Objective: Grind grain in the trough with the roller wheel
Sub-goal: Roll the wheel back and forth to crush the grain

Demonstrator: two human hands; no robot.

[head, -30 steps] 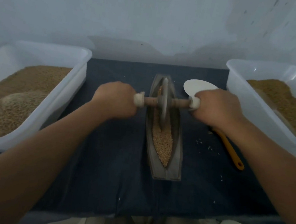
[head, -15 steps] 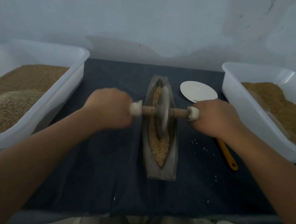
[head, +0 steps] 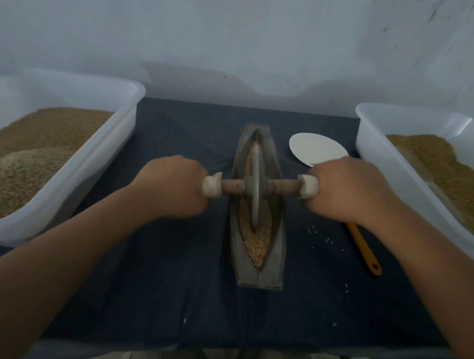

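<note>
Nearest me, the close end of the trough [head: 276, 249] held most of the grain [head: 257, 240], just short of my grips. My left grip [head: 171, 187] and right grip [head: 350, 190] were each curled tight round one end of the axle [head: 231, 185], which lay crosswise between them. The roller wheel [head: 254, 186] stood upright midway between them, down in the grain. The trough's long axis ran straight away from me, so I judged the stroke must follow it, with neither grip nearer.

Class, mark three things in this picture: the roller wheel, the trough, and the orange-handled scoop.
roller wheel [head: 254, 204], head view, on the lower face of the metal disc.
trough [head: 278, 241], head view, on its bare right wall.
orange-handled scoop [head: 316, 150], head view, on its white blade.
</note>
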